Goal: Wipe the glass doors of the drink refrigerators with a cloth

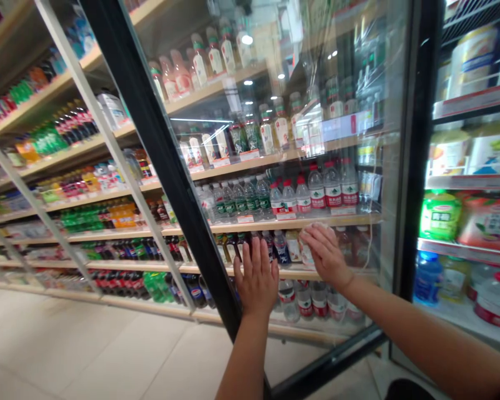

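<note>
Your right forearm [416, 328] slants toward the open glass door [283, 222]; right hand [327, 258], fingers together, apparently holds a pale cloth [306, 253] against it. Left hand [257, 278]: spread flat, nothing held. Judged: wiping; next stroke calls for even pressure.

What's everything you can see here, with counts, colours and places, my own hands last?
Glass door: one, clear with black frame, centre
Shelves: several, pale wood-coloured, left and behind the glass
Shelf posts: several, pale, left
Red-capped water bottles: several, clear, behind the glass
Green-labelled water bottles: several, clear, left of the red-capped ones
Pepsi bottles: a few, dark and blue, low beside the door frame
Other drinks: many, mixed colours, too blurred to count
Cooler racks: several, pale, right
Green-labelled bottle: one, bright green, cooler
Blue bottle: one, blue, lower cooler
Floor tiles: several, cream, lower left
Left hand: one, bare, flat against the door
Right hand: one, bare, at the glass
</note>
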`<state>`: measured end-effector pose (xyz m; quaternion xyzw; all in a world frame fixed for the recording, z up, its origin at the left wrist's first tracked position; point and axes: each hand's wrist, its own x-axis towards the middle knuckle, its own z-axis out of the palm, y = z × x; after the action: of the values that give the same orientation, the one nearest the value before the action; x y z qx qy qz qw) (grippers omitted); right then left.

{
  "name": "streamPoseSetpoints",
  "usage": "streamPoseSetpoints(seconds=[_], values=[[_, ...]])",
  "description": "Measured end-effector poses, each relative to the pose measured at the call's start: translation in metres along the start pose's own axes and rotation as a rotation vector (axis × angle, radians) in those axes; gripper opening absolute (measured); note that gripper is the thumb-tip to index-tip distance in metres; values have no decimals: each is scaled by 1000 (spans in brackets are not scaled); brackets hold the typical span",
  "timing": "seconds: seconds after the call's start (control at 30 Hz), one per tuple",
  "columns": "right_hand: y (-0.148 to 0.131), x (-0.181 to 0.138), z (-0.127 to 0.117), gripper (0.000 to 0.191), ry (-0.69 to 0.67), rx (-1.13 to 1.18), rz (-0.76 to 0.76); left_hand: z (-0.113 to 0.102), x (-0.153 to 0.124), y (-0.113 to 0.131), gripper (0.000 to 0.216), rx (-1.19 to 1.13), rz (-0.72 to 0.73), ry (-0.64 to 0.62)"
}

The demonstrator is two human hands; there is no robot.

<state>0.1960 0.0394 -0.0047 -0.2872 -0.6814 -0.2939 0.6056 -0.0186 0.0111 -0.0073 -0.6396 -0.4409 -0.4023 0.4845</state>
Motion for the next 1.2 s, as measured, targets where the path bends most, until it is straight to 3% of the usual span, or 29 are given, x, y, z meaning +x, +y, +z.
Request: streamPoseSetpoints(seconds=[0.1, 0.2, 0.27, 0.37, 0.5, 0.57, 0.67, 0.73, 0.9, 0.97, 1.1, 1.2], values=[[10, 2, -4, 46, -22, 15, -10, 0, 0, 0, 75, 11, -1, -1], [21, 28, -9, 43, 68, 57, 55, -1, 1, 1, 76, 24, 1, 5], [21, 28, -10, 44, 109, 62, 110, -2, 2, 1, 76, 19, 2, 6], [10, -8, -8, 50, 73, 24, 143, -3, 2, 2, 75, 12, -3, 8], [1, -47, -6, 54, -80, 21, 33, -3, 1, 2, 76, 14, -3, 4], [4, -33, -8, 55, -81, 33, 14, -2, 0, 2, 76, 16, -5, 3], [9, 3, -8, 54, 26, 54, 59, -1, 0, 2, 76, 20, -8, 2], [6, 11, -6, 53, 76, 56, 101, -1, 1, 2, 76, 17, -7, 6], [-17, -17, 4, 51, -92, 12, -10, -3, 0, 3, 74, 14, -5, 16], [-21, -8, 8, 51, -112, 16, -52, -3, 0, 3, 73, 14, -6, 15], [-23, 41, 16, 53, 38, 64, -32, -4, 1, 4, 71, 13, -11, 11], [-33, 43, 20, 52, 77, 69, -22, -5, 1, 4, 70, -13, -14, 19]])
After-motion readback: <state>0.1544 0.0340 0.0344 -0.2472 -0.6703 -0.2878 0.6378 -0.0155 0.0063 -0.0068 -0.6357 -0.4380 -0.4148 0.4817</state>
